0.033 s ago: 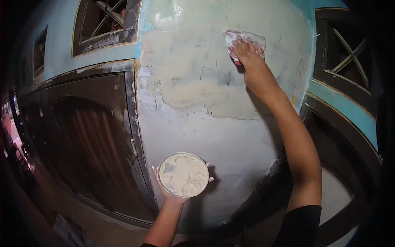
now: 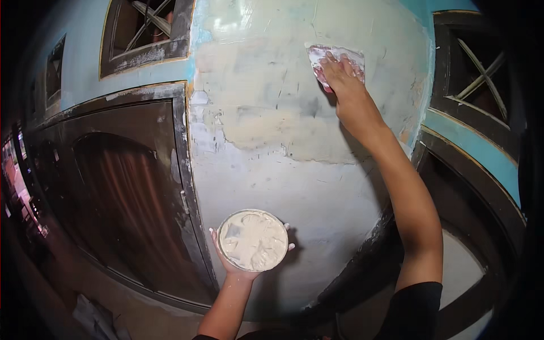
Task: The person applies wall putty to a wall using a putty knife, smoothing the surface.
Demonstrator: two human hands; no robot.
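Observation:
My left hand [image 2: 233,265] cups a round shallow bowl [image 2: 253,241] from below, with fingertips showing at both sides of its rim. Cream-coloured putty fills the bowl, its surface ridged and smeared, with a greyish patch at the left. Higher up and to the right, my right hand [image 2: 347,79] presses a flat putty scraper [image 2: 356,56] against the wall. The scraper is a reddish, roughly four-sided plate smeared with white putty, and my fingers lie along its face. How the thumb grips it is hidden.
The wall [image 2: 272,119] is patchy cream above and grey below, with a ragged border between. On the left stands a dark wooden door [image 2: 119,192] under a vent frame [image 2: 144,34] with crossed slats. A second crossed vent [image 2: 481,73] and dark woodwork are at the right.
The scraper and my right hand have shifted very slightly down the wall. My left hand and the bowl stay in place.

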